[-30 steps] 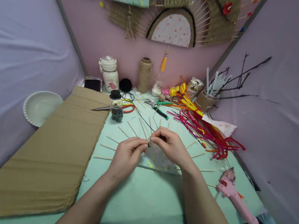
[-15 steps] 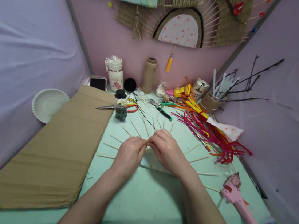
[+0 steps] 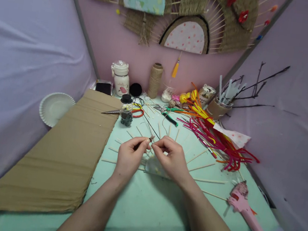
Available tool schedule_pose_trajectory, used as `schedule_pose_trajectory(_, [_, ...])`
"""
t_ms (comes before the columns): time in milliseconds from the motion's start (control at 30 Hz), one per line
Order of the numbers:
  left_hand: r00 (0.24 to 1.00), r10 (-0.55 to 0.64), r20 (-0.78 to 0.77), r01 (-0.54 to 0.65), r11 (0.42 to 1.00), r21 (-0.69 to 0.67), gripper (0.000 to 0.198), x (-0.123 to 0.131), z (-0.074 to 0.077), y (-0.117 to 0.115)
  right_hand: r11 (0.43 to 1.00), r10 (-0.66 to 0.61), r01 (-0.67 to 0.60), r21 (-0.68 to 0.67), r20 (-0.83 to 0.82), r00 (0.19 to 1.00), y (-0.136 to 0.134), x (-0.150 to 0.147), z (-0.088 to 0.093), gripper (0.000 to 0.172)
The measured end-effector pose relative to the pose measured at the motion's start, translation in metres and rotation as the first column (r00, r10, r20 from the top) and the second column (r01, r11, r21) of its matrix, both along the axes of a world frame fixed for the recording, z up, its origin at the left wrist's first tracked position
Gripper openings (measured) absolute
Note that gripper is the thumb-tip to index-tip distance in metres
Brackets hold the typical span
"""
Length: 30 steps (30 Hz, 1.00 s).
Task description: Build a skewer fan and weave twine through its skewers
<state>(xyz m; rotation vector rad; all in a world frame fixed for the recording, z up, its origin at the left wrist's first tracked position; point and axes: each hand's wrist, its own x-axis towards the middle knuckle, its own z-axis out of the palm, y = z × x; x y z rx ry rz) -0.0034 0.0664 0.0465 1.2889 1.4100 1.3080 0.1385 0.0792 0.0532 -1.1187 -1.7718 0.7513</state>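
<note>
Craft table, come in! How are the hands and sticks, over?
Left hand, right hand: pinched, close together near the pale panel. Sticks: fanned out behind and beside it. Pink glue gun: off to the right, seemingly out of the way.

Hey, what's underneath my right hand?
Beneath your right hand, part of a pale patterned panel shows, with thin sticks spreading past it. The hand covers the panel's right side, so what lies there can't be seen.

A head-worn camera looks forward and down over the near bare left hand (image 3: 129, 157) and bare right hand (image 3: 173, 159), across a flat mint-green tabletop (image 3: 138, 208), facing an upright pink wall (image 3: 106, 45).
</note>
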Motion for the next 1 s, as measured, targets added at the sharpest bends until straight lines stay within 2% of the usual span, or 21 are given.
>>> schedule_pose_trajectory(100, [0.993, 0.01, -0.114, -0.007, 1.0, 0.026, 0.018, -0.001, -0.006, 0.003, 0.957, 0.0, -0.065, 0.282, 0.224, 0.974, -0.002, -0.002, -0.003, 0.021])
schedule_pose_trajectory(167, [0.954, -0.01, -0.3, 0.041, 0.994, 0.097, 0.018, -0.002, -0.009, 0.004, 0.925, -0.009, -0.132, 0.357, 0.365, 0.931, 0.001, 0.001, -0.004, 0.022])
schedule_pose_trajectory(267, [0.823, -0.125, -0.554, 0.216, 0.971, 0.102, 0.023, -0.003, -0.011, 0.005, 0.917, 0.013, -0.207, 0.341, 0.492, 0.87, 0.007, 0.011, -0.005, 0.022])
schedule_pose_trajectory(367, [0.725, -0.298, -0.622, 0.394, 0.919, 0.019, 0.024, -0.006, -0.006, 0.005, 0.947, 0.133, -0.239, 0.215, 0.416, 0.9, 0.012, 0.021, -0.003, 0.017])
schedule_pose_trajectory(467, [0.757, -0.422, -0.498, 0.503, 0.864, 0.032, 0.023, -0.01, 0.004, 0.003, 0.968, 0.251, -0.251, -0.014, 0.124, 0.96, 0.016, 0.029, 0.001, 0.013])
schedule_pose_trajectory(533, [0.819, -0.464, -0.338, 0.511, 0.857, 0.063, 0.021, -0.011, 0.011, 0.0, 0.941, 0.278, -0.294, -0.166, -0.113, 0.954, 0.017, 0.03, 0.002, 0.011])
schedule_pose_trajectory(600, [0.896, -0.425, -0.13, 0.434, 0.9, 0.05, 0.02, -0.009, 0.013, -0.002, 0.911, 0.237, -0.322, -0.259, -0.313, 0.92, 0.017, 0.026, 0.0, 0.014])
schedule_pose_trajectory(667, [0.948, -0.295, 0.124, 0.3, 0.954, -0.024, 0.02, -0.004, 0.011, -0.002, 0.912, 0.125, -0.273, -0.307, -0.427, 0.895, 0.016, 0.018, -0.003, 0.017])
schedule_pose_trajectory(733, [0.918, -0.142, 0.37, 0.193, 0.975, -0.105, 0.021, 0.002, 0.006, -0.001, 0.932, 0.008, -0.165, -0.323, -0.436, 0.9, 0.013, 0.011, -0.005, 0.018])
schedule_pose_trajectory(800, [0.858, -0.052, 0.511, 0.152, 0.976, -0.156, 0.023, 0.007, 0.002, 0.0, 0.956, -0.051, -0.062, -0.287, -0.37, 0.927, 0.01, 0.005, -0.005, 0.015])
schedule_pose_trajectory(900, [0.829, 0.007, 0.559, 0.12, 0.975, -0.19, 0.023, 0.011, -0.003, 0.002, 0.987, -0.072, 0.035, -0.154, -0.244, 0.967, 0.003, 0.001, -0.003, 0.011])
schedule_pose_trajectory(1000, [0.854, 0.018, 0.52, 0.091, 0.979, -0.184, 0.023, 0.013, -0.006, 0.001, 0.994, -0.099, 0.09, -0.062, -0.177, 0.979, -0.001, -0.001, -0.002, 0.011])
